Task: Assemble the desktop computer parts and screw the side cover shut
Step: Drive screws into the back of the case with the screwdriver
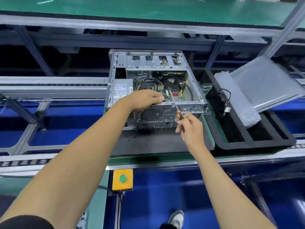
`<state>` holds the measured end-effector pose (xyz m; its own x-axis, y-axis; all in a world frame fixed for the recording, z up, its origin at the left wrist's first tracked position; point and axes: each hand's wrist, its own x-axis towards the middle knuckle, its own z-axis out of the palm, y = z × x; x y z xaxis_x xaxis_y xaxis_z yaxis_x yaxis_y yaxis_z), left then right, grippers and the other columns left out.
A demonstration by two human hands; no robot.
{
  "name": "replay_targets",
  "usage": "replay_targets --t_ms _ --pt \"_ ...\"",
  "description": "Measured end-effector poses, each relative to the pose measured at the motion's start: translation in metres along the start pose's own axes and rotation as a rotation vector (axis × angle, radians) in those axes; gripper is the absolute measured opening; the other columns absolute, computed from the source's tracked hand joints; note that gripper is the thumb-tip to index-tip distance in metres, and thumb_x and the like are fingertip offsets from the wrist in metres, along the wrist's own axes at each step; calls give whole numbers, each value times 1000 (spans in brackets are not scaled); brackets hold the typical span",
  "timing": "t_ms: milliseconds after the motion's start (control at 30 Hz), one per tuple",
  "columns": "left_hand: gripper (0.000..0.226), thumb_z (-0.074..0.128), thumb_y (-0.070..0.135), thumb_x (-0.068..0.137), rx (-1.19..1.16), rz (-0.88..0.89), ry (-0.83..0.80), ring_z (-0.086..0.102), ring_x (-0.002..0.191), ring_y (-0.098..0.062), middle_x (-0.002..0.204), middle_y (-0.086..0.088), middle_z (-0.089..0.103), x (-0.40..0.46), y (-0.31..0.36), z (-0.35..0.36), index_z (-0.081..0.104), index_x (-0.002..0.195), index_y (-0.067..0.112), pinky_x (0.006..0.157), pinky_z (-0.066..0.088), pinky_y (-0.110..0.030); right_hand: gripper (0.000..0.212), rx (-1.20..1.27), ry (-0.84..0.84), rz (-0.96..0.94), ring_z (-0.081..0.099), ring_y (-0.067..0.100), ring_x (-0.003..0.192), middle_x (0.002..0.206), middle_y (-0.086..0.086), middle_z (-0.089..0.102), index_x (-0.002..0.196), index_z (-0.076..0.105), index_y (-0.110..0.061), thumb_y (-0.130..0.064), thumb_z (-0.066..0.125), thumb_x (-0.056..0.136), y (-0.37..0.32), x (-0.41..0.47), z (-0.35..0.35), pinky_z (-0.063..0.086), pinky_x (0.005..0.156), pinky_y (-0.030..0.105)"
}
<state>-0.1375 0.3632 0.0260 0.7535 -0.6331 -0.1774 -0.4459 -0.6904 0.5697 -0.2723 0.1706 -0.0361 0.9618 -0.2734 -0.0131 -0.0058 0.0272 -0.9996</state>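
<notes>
Open computer case (155, 90) lying on its side on a dark mat (158, 142) at centre of the surface, side cover (267, 83) off and propped at 2 o'clock over a black foam tray (254, 142). Left hand (146, 99) resting on the case's near top edge, grip curled over the rim. Right hand (191, 128) at 5 o'clock of the case, grip pinched round an orange-and-black screwdriver (177, 109), shaft angled up into the case interior.
</notes>
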Motion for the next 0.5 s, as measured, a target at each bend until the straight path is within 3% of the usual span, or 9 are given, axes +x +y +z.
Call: replay_targets --t_ms 67,167,200,267,367,467,500 --pt "41 40 53 106 -42 4 18 60 111 -10 122 14 67 3 -2 1 68 118 25 105 40 -37 39 6 11 -23 48 13 46 68 24 57 60 54 -21 3 50 90 3 -1 -2 34 42 13" --pt "33 45 47 106 -128 10 21 52 80 -1 80 26 59 6 -5 3 64 84 33 89 39 -33 13 33 27 -33 49 12 42 64 8 64 75 53 1 3 52 88 10 -8 -2 34 41 13" --pt "33 46 47 106 -144 3 14 52 78 1 76 28 58 5 -5 3 62 78 40 89 39 -33 9 49 35 -29 48 11 41 63 3 64 78 51 5 -1 53 85 14 -12 -2 34 41 14" --pt "30 47 49 105 -166 1 8 56 90 2 86 32 62 5 -5 3 65 81 47 98 40 -34 12 86 48 -24 50 12 45 63 0 64 79 50 6 -6 53 79 25 -24 -4 37 45 17" --pt "25 48 47 105 -164 15 1 59 115 -5 116 21 67 6 -6 3 70 98 39 113 37 -41 7 76 37 -8 47 17 48 53 2 54 80 60 -7 -11 54 77 41 -43 -8 39 48 20" --pt "25 49 46 105 -156 -6 9 59 123 -11 127 12 66 7 -5 3 70 92 41 118 33 -44 9 61 33 11 44 16 47 50 5 50 77 64 -15 -14 55 77 56 -56 -12 34 46 20" --pt "29 49 44 105 -167 -7 10 57 122 -9 126 16 60 6 -5 4 70 87 37 119 32 -46 9 64 33 16 43 17 47 49 7 49 78 64 -14 -14 56 76 60 -58 -13 34 46 20"
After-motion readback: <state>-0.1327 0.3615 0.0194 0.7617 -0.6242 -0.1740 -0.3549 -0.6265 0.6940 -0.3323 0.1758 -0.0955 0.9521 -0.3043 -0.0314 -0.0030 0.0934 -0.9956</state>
